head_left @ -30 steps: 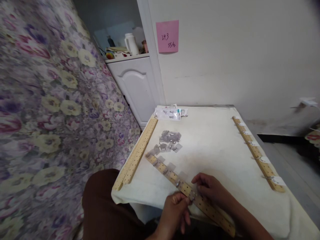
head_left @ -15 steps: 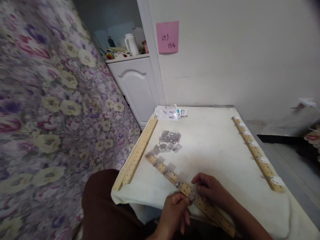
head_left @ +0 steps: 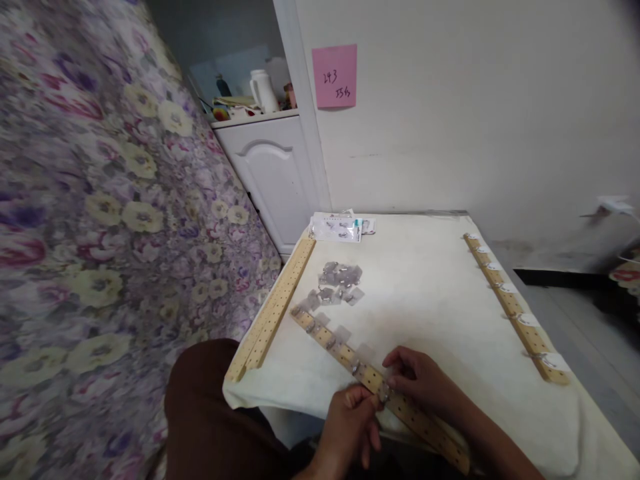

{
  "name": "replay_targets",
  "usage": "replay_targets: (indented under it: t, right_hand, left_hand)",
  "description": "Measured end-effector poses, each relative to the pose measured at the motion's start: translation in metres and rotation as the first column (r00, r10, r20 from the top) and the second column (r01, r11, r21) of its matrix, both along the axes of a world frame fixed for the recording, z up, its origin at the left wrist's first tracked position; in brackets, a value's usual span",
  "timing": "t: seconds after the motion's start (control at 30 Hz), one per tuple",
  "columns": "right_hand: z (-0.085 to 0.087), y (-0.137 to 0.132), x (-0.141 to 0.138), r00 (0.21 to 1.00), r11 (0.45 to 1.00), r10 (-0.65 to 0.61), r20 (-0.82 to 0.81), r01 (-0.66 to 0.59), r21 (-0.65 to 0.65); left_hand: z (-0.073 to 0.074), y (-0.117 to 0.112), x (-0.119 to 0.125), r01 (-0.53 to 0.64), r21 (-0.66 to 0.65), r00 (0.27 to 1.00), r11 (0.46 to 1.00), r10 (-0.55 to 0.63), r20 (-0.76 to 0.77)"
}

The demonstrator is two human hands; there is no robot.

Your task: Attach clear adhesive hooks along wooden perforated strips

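Note:
A perforated wooden strip (head_left: 345, 351) lies slantwise at the table's front, its near end toward me. Along it sit several small clear plastic squares (head_left: 341, 333) with shiny metal pieces. My left hand (head_left: 350, 420) pinches the strip's near edge beside one metal piece (head_left: 385, 395), thumb against index finger. Across the strip, my right hand (head_left: 417, 375) has its thumb at that same metal piece and its fingers curled; what they grip is hidden. Farther up, a pile of similar clear squares with metal bits (head_left: 340, 275) rests on the cloth.
Two more perforated strips (head_left: 275, 300) lie along the table's left edge. Another strip with white rounded tags (head_left: 515, 307) runs along the right edge. Clear blister packs (head_left: 336, 229) lie at the back left. White cloth (head_left: 420, 280) covers the table, with a wall behind.
My right thumb has shifted slightly closer to the metal piece on the strip. My left hand and the strip have stayed almost in place.

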State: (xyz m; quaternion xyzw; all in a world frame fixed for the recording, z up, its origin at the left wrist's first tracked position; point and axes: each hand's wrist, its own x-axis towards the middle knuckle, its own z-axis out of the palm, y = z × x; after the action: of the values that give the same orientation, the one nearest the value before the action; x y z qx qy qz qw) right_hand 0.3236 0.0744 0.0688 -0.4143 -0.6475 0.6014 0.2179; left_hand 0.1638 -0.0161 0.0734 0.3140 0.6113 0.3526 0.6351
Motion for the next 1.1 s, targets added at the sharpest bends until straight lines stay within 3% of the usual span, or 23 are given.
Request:
replay_targets:
  t: [0.33,1.1]
  right_hand:
    - [0.0002,0.0004,-0.0021,1.0,1.0,0.004,0.017,-0.003,-0.025]
    - [-0.0061,0.0027,-0.0064,0.999,1.0,-0.014,0.04,0.014,-0.006]
  left_hand:
    - [-0.0041,-0.0006,-0.0006,0.008,-0.003,1.0,1.0,-0.008,-0.015]
    - [0.0053,0.0011,0.0008,0.004,-0.027,0.999,1.0,-0.005,-0.052]
